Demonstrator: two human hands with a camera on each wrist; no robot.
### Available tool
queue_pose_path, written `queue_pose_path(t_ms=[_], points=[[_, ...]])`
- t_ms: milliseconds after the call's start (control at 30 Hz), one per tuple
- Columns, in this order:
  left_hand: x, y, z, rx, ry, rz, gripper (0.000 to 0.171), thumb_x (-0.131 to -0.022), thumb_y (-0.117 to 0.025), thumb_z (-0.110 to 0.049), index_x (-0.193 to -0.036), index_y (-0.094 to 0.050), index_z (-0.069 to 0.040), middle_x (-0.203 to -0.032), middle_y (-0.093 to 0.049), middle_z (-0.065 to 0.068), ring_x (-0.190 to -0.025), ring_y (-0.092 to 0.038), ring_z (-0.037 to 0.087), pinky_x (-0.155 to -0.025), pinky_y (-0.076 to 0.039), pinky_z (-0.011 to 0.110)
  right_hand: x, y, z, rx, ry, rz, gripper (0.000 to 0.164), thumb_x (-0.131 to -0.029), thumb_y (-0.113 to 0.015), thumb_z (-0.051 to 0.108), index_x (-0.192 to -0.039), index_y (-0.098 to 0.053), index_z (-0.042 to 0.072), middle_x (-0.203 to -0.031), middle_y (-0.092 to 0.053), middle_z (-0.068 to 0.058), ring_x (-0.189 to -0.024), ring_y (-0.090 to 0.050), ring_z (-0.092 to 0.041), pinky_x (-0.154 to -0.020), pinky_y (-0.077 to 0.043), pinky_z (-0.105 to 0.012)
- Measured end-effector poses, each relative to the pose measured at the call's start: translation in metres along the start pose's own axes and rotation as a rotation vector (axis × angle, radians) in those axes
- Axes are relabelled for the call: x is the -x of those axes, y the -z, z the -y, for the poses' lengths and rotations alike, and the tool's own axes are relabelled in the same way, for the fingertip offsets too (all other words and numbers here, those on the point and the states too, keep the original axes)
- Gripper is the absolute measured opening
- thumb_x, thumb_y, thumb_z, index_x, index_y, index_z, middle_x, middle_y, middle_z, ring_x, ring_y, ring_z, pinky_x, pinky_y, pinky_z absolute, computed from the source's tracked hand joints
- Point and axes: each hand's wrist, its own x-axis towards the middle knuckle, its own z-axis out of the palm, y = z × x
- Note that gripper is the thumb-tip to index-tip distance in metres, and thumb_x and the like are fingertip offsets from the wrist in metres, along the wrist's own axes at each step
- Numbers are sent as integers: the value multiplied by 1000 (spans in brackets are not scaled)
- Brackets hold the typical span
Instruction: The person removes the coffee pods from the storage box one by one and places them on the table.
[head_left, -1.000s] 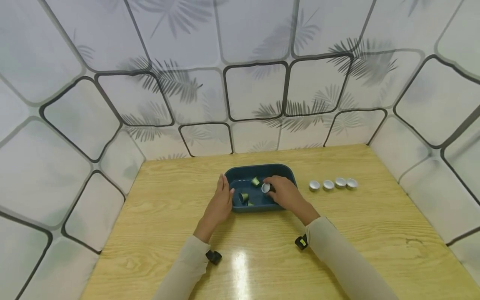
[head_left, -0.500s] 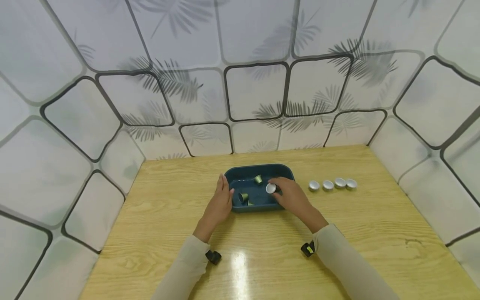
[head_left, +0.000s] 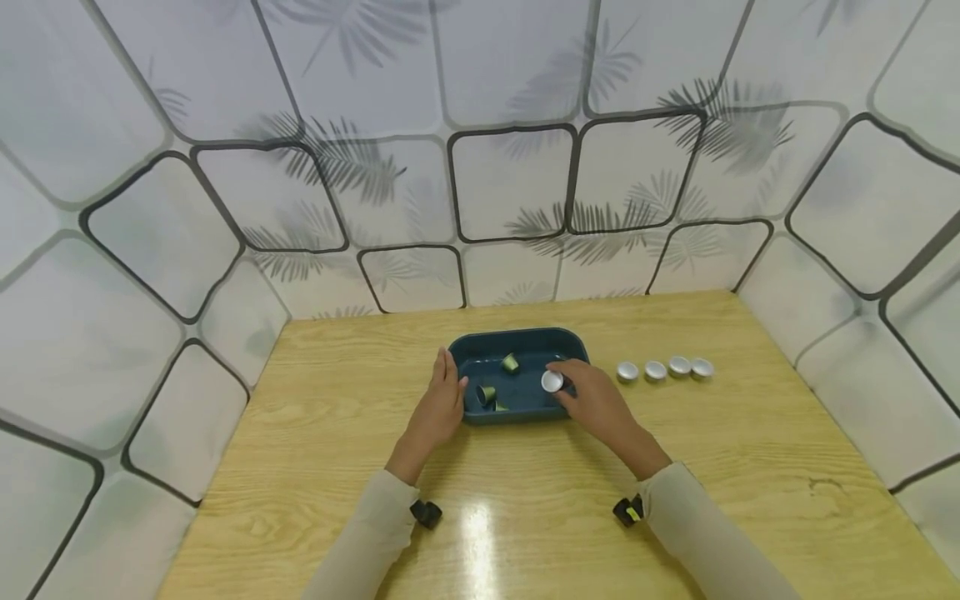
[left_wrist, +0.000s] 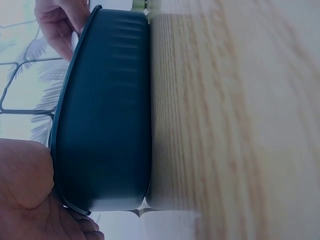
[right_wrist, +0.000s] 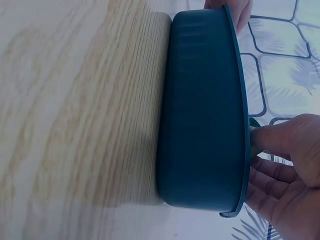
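In the head view my right hand point(head_left: 600, 404) pinches a coffee capsule point(head_left: 552, 382) by its side between thumb and fingers, its white lid facing up, over the right part of a dark blue tray point(head_left: 517, 337). The right wrist view shows the thumb and fingers behind the tray wall point(right_wrist: 202, 110), with most of the capsule hidden there. At the tray's left end rests my left hand point(head_left: 437, 408), fingers straight along the rim. Inside lie a green capsule point(head_left: 510, 363) towards the back and another green capsule point(head_left: 487, 395) at the front left, beside a partly hidden one point(head_left: 501, 407).
Right of the tray, several white-lidded capsules point(head_left: 655, 371) stand in a row on the wooden table point(head_left: 750, 467). Patterned white walls point(head_left: 517, 183) enclose the table at the back and both sides.
My right hand has drawn a little to the right and towards me with its capsule. The back green capsule rolled right, then returned. My left hand has stayed in place.
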Motion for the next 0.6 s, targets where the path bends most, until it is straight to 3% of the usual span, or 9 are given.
queue_pose_path(t_ms=[200,400,600], points=[[0,0,1,-5,1,4,62,-114,-31,-25,-158,-4,9,-167,7,24,-153,-13,36,-119,-29,48,11,6,-2,-8,7,-26,44,-86,-81,4,-128,-68,2,-122,-69,-17,-107,-67,-33,-86,-56,-49],[1,0,1,-7,9,6,63,-114,-30,-27,-158,-3,8,-167,8,22,-154,-11,34,-119,-27,48,17,12,-5,-53,8,-68,43,-86,-81,4,-127,-69,2,-114,-71,-13,-87,-67,-20,-72,-57,-38],[0,0,2,2,2,4,64,-114,-31,-27,-158,-3,9,-167,8,23,-153,-13,36,-119,-28,48,24,17,-9,-83,33,-122,48,-81,-83,-1,-127,-69,0,-109,-71,-12,-85,-68,-19,-72,-58,-38]])
